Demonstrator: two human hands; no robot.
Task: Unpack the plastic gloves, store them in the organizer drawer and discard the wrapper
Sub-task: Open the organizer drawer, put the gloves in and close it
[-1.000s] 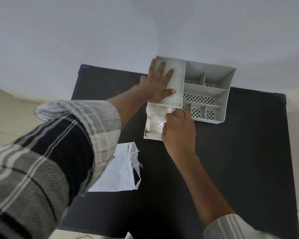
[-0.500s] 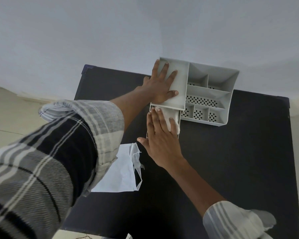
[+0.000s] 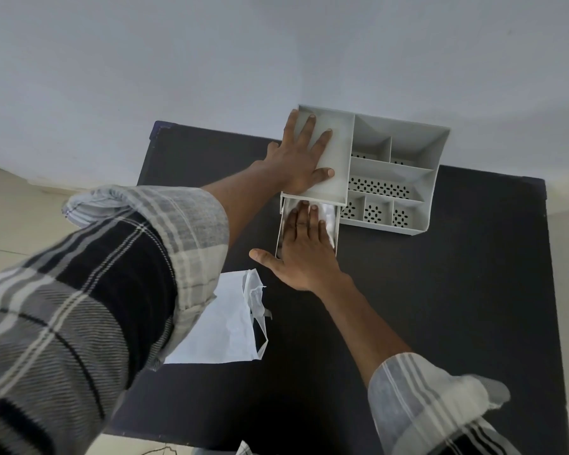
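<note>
Right hand [image 3: 304,254] lies flat, fingers spread, pressing the plastic gloves [image 3: 327,215] down into the half-open drawer [image 3: 280,224]. Left hand [image 3: 301,159], also open and flat, braces the organizer [image 3: 404,178] just beyond it. Looks like the storing step; next up is probably sliding the drawer shut, then binning the wrapper [image 3: 224,323] lying on the tabletop [image 3: 440,290] near the left sleeve.

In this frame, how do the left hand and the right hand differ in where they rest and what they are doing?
The left hand lies flat on the organizer's solid top panel, bracing it; the right hand lies in the pulled-out drawer, pressing down the plastic gloves. The left hand touches bare plastic; the right hand covers most of the gloves. Both are open-palmed, fingers extended, gripping nothing.
</note>
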